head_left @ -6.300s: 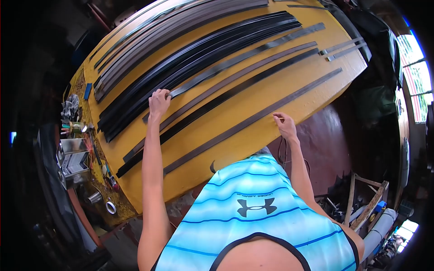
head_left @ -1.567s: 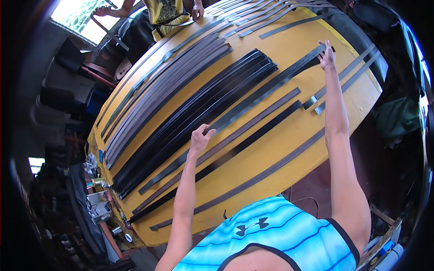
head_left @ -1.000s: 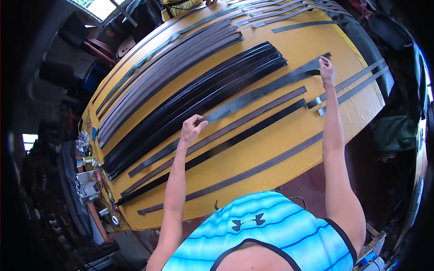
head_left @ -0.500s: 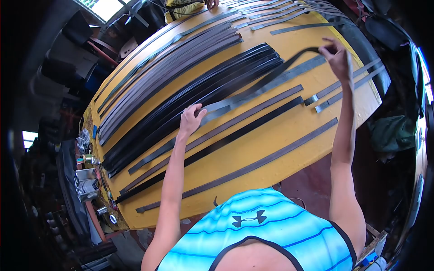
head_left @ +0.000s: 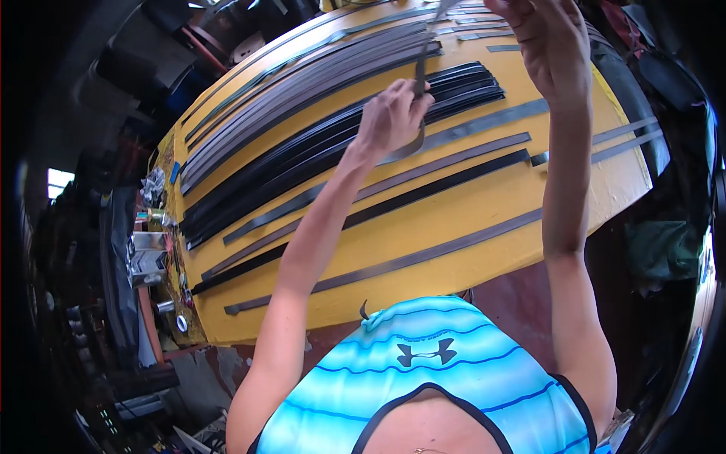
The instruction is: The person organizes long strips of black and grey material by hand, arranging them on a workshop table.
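Your left hand [head_left: 393, 117] is closed in a pinch, its arm [head_left: 318, 231] slanting inward. Your right hand [head_left: 546, 47] is raised closer to your face, fingertips partly out of view.

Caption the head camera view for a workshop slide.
Left hand gripping a dark strip, right hand raised, above a yellow table laid with long black and brownish strips.

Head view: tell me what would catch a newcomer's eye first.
The wide yellow table stands out first, filling the middle, with a thick bundle of black strips lying across it and a grey-brown bundle beyond. Next comes the bright blue shirt at the bottom. Above the table, the left hand grips a dark strip, while the right hand is raised at the top edge, partly cut off.
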Available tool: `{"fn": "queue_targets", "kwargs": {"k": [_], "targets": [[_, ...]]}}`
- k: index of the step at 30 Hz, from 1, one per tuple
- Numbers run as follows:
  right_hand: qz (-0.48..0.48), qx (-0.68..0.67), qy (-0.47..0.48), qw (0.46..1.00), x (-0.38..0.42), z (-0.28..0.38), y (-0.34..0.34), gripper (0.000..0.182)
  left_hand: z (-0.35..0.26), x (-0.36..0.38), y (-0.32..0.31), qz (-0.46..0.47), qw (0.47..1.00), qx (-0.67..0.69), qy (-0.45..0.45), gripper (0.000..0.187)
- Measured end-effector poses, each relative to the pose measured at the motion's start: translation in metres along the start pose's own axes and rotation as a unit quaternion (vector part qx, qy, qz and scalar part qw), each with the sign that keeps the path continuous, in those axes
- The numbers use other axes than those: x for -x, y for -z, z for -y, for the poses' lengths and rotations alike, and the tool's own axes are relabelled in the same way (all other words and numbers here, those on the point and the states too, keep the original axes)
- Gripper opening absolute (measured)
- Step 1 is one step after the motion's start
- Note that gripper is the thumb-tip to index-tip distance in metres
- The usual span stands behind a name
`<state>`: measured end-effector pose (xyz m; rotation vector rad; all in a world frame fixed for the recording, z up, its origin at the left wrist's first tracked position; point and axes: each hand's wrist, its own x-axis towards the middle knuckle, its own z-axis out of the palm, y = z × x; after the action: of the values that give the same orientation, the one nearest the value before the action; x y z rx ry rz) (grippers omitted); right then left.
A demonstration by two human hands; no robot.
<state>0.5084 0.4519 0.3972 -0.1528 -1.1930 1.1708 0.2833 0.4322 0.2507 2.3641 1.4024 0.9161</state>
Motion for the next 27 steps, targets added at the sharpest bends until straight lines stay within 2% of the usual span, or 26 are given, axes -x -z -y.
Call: {"fn": "queue_targets", "kwargs": {"k": [2,4,5,6,7,8,9,11,12,13,14,17,20,21,22,24,26,27], "targets": [[0.086,-0.109,0.016,0.99,0.005,-0.016,0.034,0.045,0.007,0.003,0.026,-0.066,0.997,0.034,0.016,0.03],[0.035,-0.233,-0.027,0.971,0.038,-0.05,0.036,0.049,0.016,0.013,0.065,-0.112,0.99,0.035,0.078,0.028],[-0.052,-0.116,-0.058,0.99,0.059,-0.084,0.042,0.053,0.016,0.02,0.089,-0.14,0.983,0.047,0.107,0.027],[-0.13,-0.054,-0.128,0.982,0.083,-0.124,0.045,0.055,0.015,0.029,0.114,-0.167,0.975,0.057,0.137,0.026],[-0.119,0.039,-0.219,0.968,0.108,-0.157,0.047,0.057,0.018,0.038,0.138,-0.196,0.969,0.059,0.142,0.025],[-0.082,0.143,-0.246,0.955,0.138,-0.189,0.043,0.047,0.021,0.047,0.161,-0.223,0.962,0.06,0.146,0.025],[-0.031,0.245,-0.234,0.941,0.175,-0.235,0.055,0.05,0.023,0.056,0.182,-0.241,0.958,0.041,0.151,0.025],[0.025,0.304,-0.333,0.892,0.218,-0.261,0.038,0.054,0.035,0.078,0.223,-0.269,0.948,0.022,0.168,0.025],[0.092,0.438,-0.274,0.851,0.233,-0.271,0.032,0.055,0.042,0.091,0.244,-0.278,0.943,0.022,0.181,0.025],[0.149,0.495,-0.251,0.818,0.247,-0.294,0.035,0.056,0.042,0.103,0.263,-0.292,0.935,0.009,0.202,0.025],[0.205,0.547,-0.223,0.781,0.257,-0.311,0.036,0.058,0.045,0.115,0.282,-0.308,0.933,0.033,0.182,0.027],[0.33,0.64,-0.193,0.667,0.262,-0.323,0.017,0.061,0.057,0.151,0.338,-0.35,0.916,-0.005,0.195,0.029],[0.376,0.681,-0.255,0.575,0.259,-0.326,0.009,0.054,0.061,0.183,0.398,-0.354,0.917,-0.022,0.182,0.035],[0.366,0.679,-0.26,0.581,0.26,-0.327,0.012,0.052,0.097,0.2,0.437,-0.391,0.904,-0.005,0.171,0.038],[0.355,0.677,-0.267,0.587,0.263,-0.328,0.015,0.051,0.099,0.214,0.464,-0.393,0.897,-0.023,0.2,0.023],[0.347,0.686,-0.265,0.582,0.261,-0.324,0.014,0.049,0.043,0.213,0.477,-0.414,0.88,-0.076,0.221,0.051],[0.322,0.703,-0.256,0.581,0.261,-0.322,0.011,0.047,0.068,0.24,0.541,-0.407,0.9,-0.069,0.142,0.034],[0.327,0.705,-0.254,0.575,0.261,-0.321,0.004,0.047,0.065,0.249,0.561,-0.41,0.899,-0.089,0.126,0.032]]}}
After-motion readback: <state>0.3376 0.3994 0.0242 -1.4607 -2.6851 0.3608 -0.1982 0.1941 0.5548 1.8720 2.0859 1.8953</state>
